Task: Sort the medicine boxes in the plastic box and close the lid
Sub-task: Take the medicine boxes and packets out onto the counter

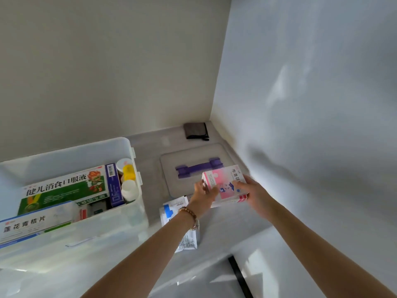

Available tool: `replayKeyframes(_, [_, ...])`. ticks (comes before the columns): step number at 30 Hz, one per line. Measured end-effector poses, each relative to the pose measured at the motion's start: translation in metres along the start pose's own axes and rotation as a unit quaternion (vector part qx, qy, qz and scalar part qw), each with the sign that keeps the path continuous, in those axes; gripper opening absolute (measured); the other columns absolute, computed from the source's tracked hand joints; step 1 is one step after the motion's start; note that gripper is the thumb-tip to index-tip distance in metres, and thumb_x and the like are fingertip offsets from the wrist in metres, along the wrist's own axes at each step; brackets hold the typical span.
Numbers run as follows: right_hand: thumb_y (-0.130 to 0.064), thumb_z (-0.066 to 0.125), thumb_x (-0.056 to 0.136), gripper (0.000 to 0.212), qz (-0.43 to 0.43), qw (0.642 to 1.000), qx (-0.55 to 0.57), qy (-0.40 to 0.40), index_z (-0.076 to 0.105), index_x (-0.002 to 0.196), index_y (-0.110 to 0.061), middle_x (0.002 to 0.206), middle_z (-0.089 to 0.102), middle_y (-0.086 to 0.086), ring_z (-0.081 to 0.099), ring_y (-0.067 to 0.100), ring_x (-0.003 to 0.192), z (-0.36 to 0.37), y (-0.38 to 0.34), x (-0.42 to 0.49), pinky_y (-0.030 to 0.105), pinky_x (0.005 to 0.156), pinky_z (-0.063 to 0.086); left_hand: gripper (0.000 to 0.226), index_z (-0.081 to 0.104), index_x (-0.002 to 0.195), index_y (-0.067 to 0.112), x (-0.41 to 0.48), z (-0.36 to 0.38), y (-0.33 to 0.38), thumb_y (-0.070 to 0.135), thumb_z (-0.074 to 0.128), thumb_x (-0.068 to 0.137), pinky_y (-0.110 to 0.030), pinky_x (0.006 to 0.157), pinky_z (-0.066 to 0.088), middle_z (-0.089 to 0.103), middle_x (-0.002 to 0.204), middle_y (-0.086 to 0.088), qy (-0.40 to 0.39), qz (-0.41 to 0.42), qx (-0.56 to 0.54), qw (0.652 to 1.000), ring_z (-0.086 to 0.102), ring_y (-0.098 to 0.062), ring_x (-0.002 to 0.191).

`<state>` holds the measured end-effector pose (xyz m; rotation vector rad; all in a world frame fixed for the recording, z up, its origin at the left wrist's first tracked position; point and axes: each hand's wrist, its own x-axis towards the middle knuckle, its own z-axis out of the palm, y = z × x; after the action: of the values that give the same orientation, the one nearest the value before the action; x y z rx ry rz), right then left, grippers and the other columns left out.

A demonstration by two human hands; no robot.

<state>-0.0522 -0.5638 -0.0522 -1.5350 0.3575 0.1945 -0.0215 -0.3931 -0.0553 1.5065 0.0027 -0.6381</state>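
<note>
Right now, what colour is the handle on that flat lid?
Purple; the handle shows best in the head view.

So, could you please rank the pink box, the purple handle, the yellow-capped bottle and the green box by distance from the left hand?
1. pink box: gripped by the left hand.
2. purple handle: just beyond, on the lid.
3. yellow-capped bottle: left, inside the plastic box.
4. green box: farthest left.

Both arms outstretched; left grip [204, 193], right grip [251, 190] clasp pink box [224, 178]

pink medicine box [223, 177] over lid [171, 168], plastic box [86, 235] open
</note>
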Motion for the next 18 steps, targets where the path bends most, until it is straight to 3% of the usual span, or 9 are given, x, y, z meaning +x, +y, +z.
replayKeyframes(1, [-0.012, 0.056, 0.087, 0.032, 0.015, 1.0, -0.012, 0.009, 0.059, 0.119, -0.013, 0.11, 0.067, 0.022, 0.063, 0.038, 0.096, -0.008, 0.011, 0.003, 0.046, 0.083, 0.047, 0.038, 0.033, 0.12, 0.004, 0.004, 0.005, -0.01, 0.018, 0.053, 0.09, -0.023, 0.075, 0.052, 0.056, 0.113, -0.011, -0.004, -0.021, 0.013, 1.0, 0.058, -0.018, 0.093])
replayKeyframes(4, [-0.01, 0.057, 0.086, 0.034, 0.053, 0.998, -0.032, 0.002, 0.058, 0.12, -0.012, 0.111, 0.067, 0.018, 0.065, 0.037, 0.099, -0.02, 0.039, 0.01, 0.044, 0.081, 0.053, 0.022, 0.044, 0.11, 0.008, 0.016, 0.018, -0.034, 0.015, 0.052, 0.091, -0.013, 0.051, 0.044, 0.057, 0.09, -0.001, 0.004, -0.069, 0.04, 0.997, 0.05, -0.008, 0.065])
replayKeyframes(7, [-0.008, 0.058, 0.084, 0.034, 0.071, 0.997, -0.033, -0.017, 0.059, 0.118, -0.011, 0.112, 0.066, 0.021, 0.063, 0.038, 0.1, -0.023, 0.062, 0.017, 0.037, 0.074, 0.048, 0.02, 0.05, 0.109, 0.005, 0.025, 0.023, -0.054, 0.014, 0.051, 0.091, -0.013, 0.045, 0.038, 0.054, 0.075, 0.001, 0.026, -0.097, 0.071, 0.992, 0.045, -0.009, 0.057])
replayKeyframes(10, [-0.008, 0.059, 0.084, 0.033, 0.082, 0.995, -0.038, -0.03, 0.059, 0.117, -0.012, 0.111, 0.067, 0.018, 0.064, 0.037, 0.1, -0.023, 0.079, 0.024, 0.044, 0.082, 0.047, 0.027, 0.049, 0.113, 0.006, 0.031, 0.023, -0.071, 0.015, 0.055, 0.088, -0.015, 0.052, 0.043, 0.06, 0.09, -0.007, 0.054, -0.101, 0.086, 0.99, 0.052, -0.014, 0.068])
replayKeyframes(12, [-0.009, 0.06, 0.085, 0.032, 0.085, 0.995, -0.037, -0.027, 0.059, 0.117, -0.013, 0.109, 0.069, 0.014, 0.066, 0.03, 0.096, -0.021, 0.086, 0.028, 0.038, 0.077, 0.05, 0.031, 0.05, 0.116, 0.007, 0.033, 0.023, -0.079, 0.014, 0.057, 0.087, -0.021, 0.061, 0.046, 0.062, 0.102, -0.01, 0.084, -0.095, 0.092, 0.988, 0.056, -0.018, 0.078])
replayKeyframes(14, [-0.011, 0.059, 0.087, 0.029, 0.082, 0.995, -0.044, -0.018, 0.059, 0.116, -0.014, 0.108, 0.069, 0.013, 0.065, 0.029, 0.096, -0.019, 0.092, 0.031, 0.036, 0.074, 0.049, 0.031, 0.053, 0.115, 0.01, 0.035, 0.024, -0.086, 0.012, 0.058, 0.085, -0.028, 0.07, 0.049, 0.064, 0.104, -0.01, 0.11, -0.084, 0.095, 0.986, 0.059, -0.023, 0.085])
replayKeyframes(16, [-0.013, 0.059, 0.088, 0.028, 0.077, 0.996, -0.046, -0.017, 0.059, 0.116, -0.013, 0.11, 0.068, 0.014, 0.065, 0.032, 0.1, -0.018, 0.097, 0.034, 0.042, 0.082, 0.05, 0.028, 0.055, 0.112, 0.013, 0.037, 0.026, -0.09, 0.012, 0.059, 0.084, -0.031, 0.076, 0.05, 0.065, 0.103, -0.009, 0.13, -0.072, 0.095, 0.984, 0.061, -0.025, 0.089])
replayKeyframes(18, [-0.014, 0.06, 0.089, 0.027, 0.078, 0.996, -0.049, -0.021, 0.058, 0.116, -0.013, 0.109, 0.068, 0.012, 0.066, 0.029, 0.099, -0.018, 0.098, 0.036, 0.04, 0.084, 0.052, 0.026, 0.057, 0.11, 0.018, 0.038, 0.026, -0.093, 0.014, 0.059, 0.084, -0.031, 0.076, 0.051, 0.067, 0.101, -0.006, 0.143, -0.062, 0.105, 0.982, 0.062, -0.023, 0.089])
